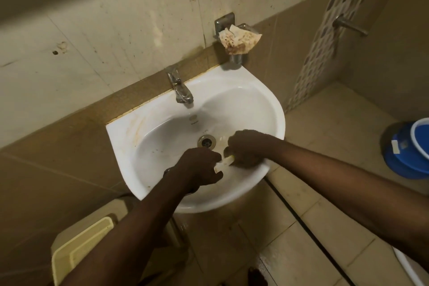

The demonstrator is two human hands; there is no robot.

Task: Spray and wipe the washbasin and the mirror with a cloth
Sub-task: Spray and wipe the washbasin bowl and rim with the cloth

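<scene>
Both hands are down in the washbasin [260, 100] now, over the near slope of the bowl just this side of the drain [206, 141]. My left hand [200, 165] is curled, fingers pinching one end of a small pale yellowish piece [224, 163]; it looks like a folded bit of cloth or sponge, I can't say which for sure. My right hand [247, 146] is curled round the other end, so the two are clamped on the same scrap, almost touching each other.

As I read it, I'm readying the wiper over the bowl, wringing or folding it before it goes onto the porcelain. To do it well, I'd keep it over the bowl so any drips fall toward the drain, and fold it to a flat face, because a bunched wad only skates.

Where to work: there's a brownish stain ring on the far left shoulder of the basin [137, 126], specks on the left slope, and yellowish marks just right of the drain. I'd go from the rim downward toward the drain, so dirt isn't dragged back over wiped parts, and finish round the base of the tap [180, 87].

I see no spray bottle and no mirror from here. A stained crumpled paper [239, 40] sits in the wall holder above the far right corner.
</scene>
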